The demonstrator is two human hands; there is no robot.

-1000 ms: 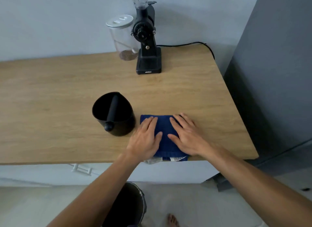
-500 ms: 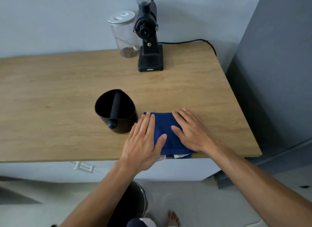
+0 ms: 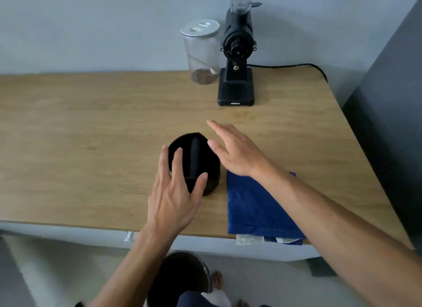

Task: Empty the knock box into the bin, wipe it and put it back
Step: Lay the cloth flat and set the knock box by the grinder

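The black knock box (image 3: 206,157) with its bar across the top stands upright on the wooden counter (image 3: 91,146), near the front edge. My left hand (image 3: 174,192) is spread open over its near left side, fingers above the rim. My right hand (image 3: 235,150) hovers open at its right side, fingers pointing past it. Neither hand grips it. A folded blue cloth (image 3: 253,206) lies flat to the right of the box, partly under my right forearm. The dark round bin (image 3: 180,277) stands on the floor below the counter edge.
A black coffee grinder (image 3: 236,62) and a clear jar with a white lid (image 3: 202,53) stand at the back by the wall, with a black cable (image 3: 296,65) trailing right. A grey cabinet (image 3: 392,101) flanks the counter's right end. My bare feet show beside the bin.
Both hands have lifted off the blue cloth and moved left and forward to either side of the knock box. The cloth stays flat on the counter.
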